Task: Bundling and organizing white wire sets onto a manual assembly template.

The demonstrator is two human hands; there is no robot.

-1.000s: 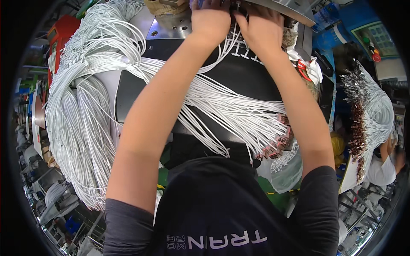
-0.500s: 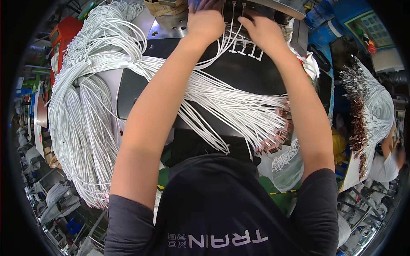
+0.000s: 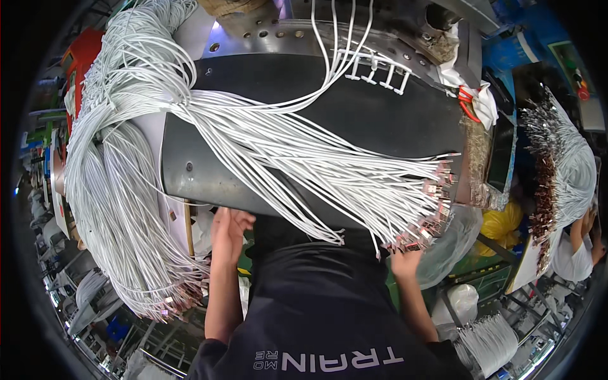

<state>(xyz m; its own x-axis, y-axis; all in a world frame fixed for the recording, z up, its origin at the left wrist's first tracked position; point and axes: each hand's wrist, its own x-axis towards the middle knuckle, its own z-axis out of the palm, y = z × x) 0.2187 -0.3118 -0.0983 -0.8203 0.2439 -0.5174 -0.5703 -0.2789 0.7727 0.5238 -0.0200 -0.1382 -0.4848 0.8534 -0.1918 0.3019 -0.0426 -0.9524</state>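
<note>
A large bundle of white cables (image 3: 278,136) fans across the dark work surface (image 3: 386,120), its pinkish and metal-tipped connectors (image 3: 427,221) lying toward the near right. My left hand (image 3: 228,234) is at the front edge of the surface, its fingers loosely bent and apart, with nothing visible in them. Just beneath the connector ends is my right hand (image 3: 406,261); its fingers are mostly hidden there, so any hold is unclear. Several cables run up from the bundle to the metal machine plate (image 3: 278,35), passing a white ladder-shaped plastic piece (image 3: 378,71).
Thick hanks of white cable (image 3: 126,209) hang over the left side. Red-handled scissors or pliers (image 3: 468,104) lie beside a white cloth (image 3: 486,107) at the right. A clear plastic bag (image 3: 453,247) hangs near my right arm. Farther right, another person (image 3: 573,253) is near more cables.
Both hands have drawn back from the machine at the top to the near edge of the surface. The cables at the machine and the white ladder-shaped piece are now uncovered.
</note>
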